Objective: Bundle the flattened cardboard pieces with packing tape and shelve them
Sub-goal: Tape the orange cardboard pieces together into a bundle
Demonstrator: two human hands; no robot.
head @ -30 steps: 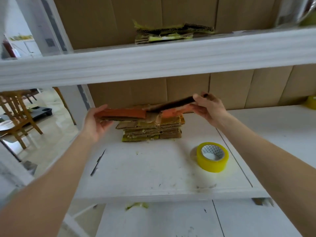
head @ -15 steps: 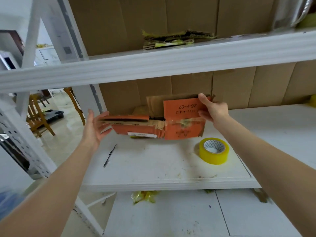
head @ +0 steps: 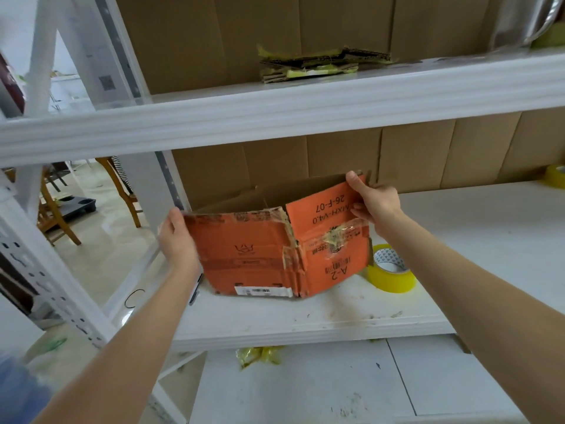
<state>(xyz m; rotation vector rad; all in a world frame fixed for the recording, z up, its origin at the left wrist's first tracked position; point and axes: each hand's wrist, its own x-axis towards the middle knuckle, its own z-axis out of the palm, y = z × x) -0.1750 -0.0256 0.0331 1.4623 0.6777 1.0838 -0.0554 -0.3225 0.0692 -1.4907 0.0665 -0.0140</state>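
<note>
An orange flattened cardboard piece, torn and patched with tape, stands tilted up on the middle shelf. My left hand holds its left edge. At its upper right corner, my right hand grips it with the thumb over the front face. A roll of yellow packing tape lies on the shelf just right of the cardboard. A bundle of taped cardboard pieces rests on the upper shelf. The stack behind the raised piece is hidden.
Brown cardboard sheets line the back of the rack. A second yellow tape roll sits far right on the middle shelf. A dark pen-like thing lies by my left wrist. Wooden chairs stand on the floor to the left. Crumpled yellow tape lies below.
Both hands have lifted the orange cardboard piece off the stack and tipped it upright, so its printed face now points at me. The view has shifted closer and slightly right.
</note>
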